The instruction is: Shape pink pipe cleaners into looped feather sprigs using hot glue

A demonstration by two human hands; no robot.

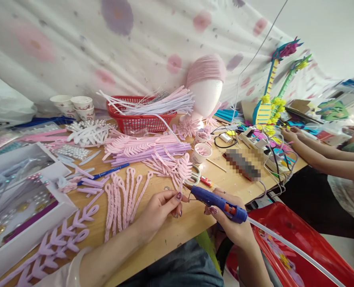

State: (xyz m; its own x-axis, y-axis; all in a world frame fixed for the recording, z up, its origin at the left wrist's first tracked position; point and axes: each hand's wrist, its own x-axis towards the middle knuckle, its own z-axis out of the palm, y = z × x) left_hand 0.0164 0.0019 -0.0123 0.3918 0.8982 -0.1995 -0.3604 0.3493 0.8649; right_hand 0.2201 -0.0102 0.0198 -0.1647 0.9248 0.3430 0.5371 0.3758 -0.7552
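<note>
My left hand (162,207) pinches the lower end of a pink pipe-cleaner sprig (184,167) with looped leaves. In my right hand (233,225) is a blue hot glue gun (220,202), its nozzle pointing left, close to the stem at my left fingertips. Whether the nozzle touches the stem I cannot tell. A long translucent glue stick (287,244) runs out of the gun's back. Left of my left hand lie several twisted pink pipe-cleaner strands (124,199) with looped ends. Scissors (195,175) lie behind the nozzle, partly hidden.
Pink and lilac pipe cleaners (147,149) lie before a red basket (129,123). Paper cups (202,153), a foam head (208,95) and white boxes (54,203) stand around. Lilac leaf sprigs (54,247) lie front left. Another person's arms (317,149) are at right, above a red stool (302,239).
</note>
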